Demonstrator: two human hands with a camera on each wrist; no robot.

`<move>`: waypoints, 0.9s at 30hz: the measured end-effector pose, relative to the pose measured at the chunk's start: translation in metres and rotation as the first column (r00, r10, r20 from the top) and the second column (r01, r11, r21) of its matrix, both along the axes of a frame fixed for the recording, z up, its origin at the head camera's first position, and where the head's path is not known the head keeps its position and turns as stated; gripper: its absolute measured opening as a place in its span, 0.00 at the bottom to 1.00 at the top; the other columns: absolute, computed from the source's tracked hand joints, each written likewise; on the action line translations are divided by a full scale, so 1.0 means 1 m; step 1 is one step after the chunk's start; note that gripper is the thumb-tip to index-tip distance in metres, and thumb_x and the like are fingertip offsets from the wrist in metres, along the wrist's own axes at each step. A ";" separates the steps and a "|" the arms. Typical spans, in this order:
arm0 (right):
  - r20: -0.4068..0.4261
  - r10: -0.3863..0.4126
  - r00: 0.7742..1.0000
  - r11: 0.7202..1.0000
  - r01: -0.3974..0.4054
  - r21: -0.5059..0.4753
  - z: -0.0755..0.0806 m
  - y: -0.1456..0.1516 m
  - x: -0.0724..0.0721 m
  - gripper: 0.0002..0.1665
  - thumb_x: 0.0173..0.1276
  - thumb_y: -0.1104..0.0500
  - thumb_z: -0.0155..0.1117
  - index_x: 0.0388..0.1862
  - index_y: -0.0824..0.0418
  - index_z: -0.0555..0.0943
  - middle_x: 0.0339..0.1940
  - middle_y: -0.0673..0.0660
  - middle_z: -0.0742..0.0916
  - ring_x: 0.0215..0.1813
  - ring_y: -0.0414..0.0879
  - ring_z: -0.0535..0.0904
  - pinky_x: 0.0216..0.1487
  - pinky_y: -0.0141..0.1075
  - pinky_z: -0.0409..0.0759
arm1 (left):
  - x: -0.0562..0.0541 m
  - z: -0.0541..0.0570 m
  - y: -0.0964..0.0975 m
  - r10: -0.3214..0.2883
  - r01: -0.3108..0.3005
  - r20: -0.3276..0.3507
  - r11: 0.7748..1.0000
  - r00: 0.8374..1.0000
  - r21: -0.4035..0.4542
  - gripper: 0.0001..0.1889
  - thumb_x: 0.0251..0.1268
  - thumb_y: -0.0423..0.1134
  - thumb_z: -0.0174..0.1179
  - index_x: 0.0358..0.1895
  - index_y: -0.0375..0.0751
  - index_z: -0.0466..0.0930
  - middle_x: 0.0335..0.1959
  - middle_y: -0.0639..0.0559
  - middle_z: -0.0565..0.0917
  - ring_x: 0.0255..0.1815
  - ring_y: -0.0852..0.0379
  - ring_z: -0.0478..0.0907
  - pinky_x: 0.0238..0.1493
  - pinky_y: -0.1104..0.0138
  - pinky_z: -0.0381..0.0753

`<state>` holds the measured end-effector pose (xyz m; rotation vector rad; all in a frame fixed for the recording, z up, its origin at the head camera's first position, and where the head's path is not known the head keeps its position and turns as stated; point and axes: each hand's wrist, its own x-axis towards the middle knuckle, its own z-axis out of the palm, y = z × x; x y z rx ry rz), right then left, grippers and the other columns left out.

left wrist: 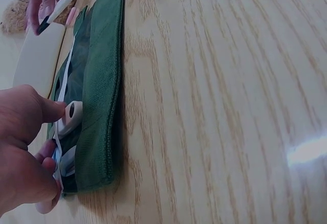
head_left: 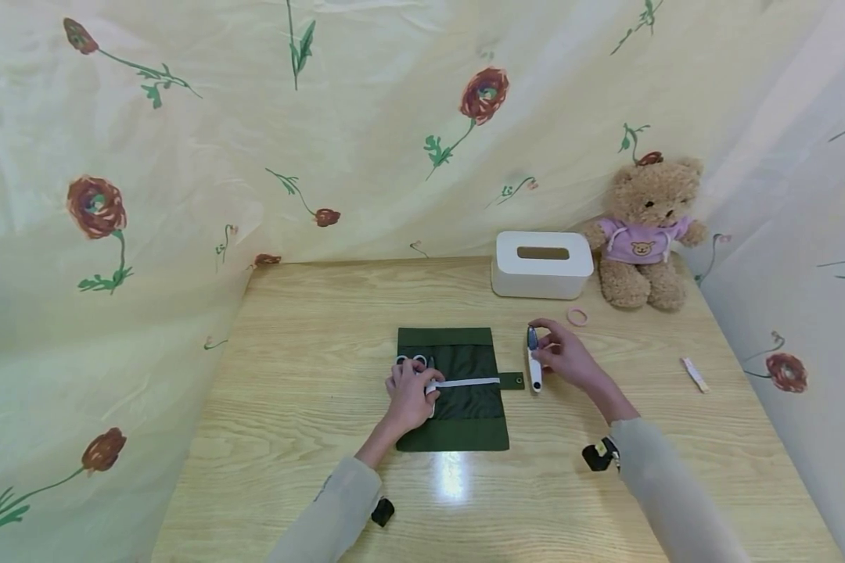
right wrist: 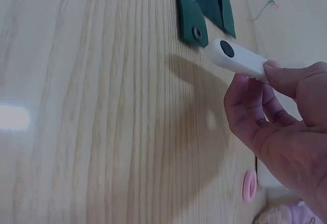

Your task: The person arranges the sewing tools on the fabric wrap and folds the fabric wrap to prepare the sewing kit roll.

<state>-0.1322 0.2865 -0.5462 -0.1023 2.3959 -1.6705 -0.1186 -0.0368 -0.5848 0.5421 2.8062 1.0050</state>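
A dark green fabric pouch [head_left: 465, 442] lies unfolded on the table, with a white elastic band [head_left: 472, 382] across it. My left hand [head_left: 410, 395] is over its left part, thumb and fingers gripping the band, as the left wrist view shows. Under that band sits a white-handled tool [left wrist: 73, 114], its end beside my thumb. Loops of white-handled scissors [head_left: 419, 360] show just beyond the fingers. My right hand [head_left: 565, 356] pinches a second white-handled tool [head_left: 535, 371] with a dark tip, right of the pouch. In the right wrist view its black-dotted handle end [right wrist: 227, 49] is raised off the table.
At the back stands a white tissue box [head_left: 542, 277], with a teddy bear [head_left: 641, 234] in a purple hoodie beside it. A pink ring [head_left: 577, 316] lies before the box. Farther right is a small white-and-pink stick [head_left: 694, 374]. Flowered cloth [head_left: 366, 141] hangs behind the table.
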 end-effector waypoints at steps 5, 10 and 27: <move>-0.030 0.025 0.999 1.000 -0.025 -0.003 -0.002 -0.021 -0.009 0.29 0.72 0.73 0.56 0.71 0.69 0.63 0.41 0.68 0.75 0.36 0.52 0.77 0.34 0.50 0.83 | 0.000 0.000 0.000 0.001 -0.001 0.004 1.000 1.000 0.000 0.09 0.64 0.32 0.66 0.45 0.48 0.84 0.53 0.41 0.68 0.55 0.39 0.59 0.53 0.44 0.57; -0.021 0.019 1.000 0.999 -0.020 -0.050 -0.004 -0.038 -0.015 0.29 0.72 0.74 0.56 0.70 0.69 0.63 0.41 0.68 0.75 0.36 0.53 0.76 0.33 0.47 0.82 | 0.000 -0.001 0.000 -0.001 0.001 0.002 1.000 1.000 0.004 0.09 0.64 0.32 0.66 0.45 0.48 0.84 0.53 0.41 0.69 0.55 0.39 0.59 0.53 0.44 0.57; -0.043 -0.012 0.999 0.996 0.008 -0.087 -0.015 -0.098 -0.033 0.30 0.72 0.75 0.55 0.71 0.67 0.63 0.43 0.68 0.77 0.39 0.58 0.79 0.36 0.50 0.84 | 0.000 0.000 0.000 0.011 -0.011 0.007 1.000 1.000 -0.006 0.09 0.65 0.33 0.66 0.44 0.50 0.84 0.53 0.42 0.69 0.55 0.40 0.59 0.53 0.43 0.57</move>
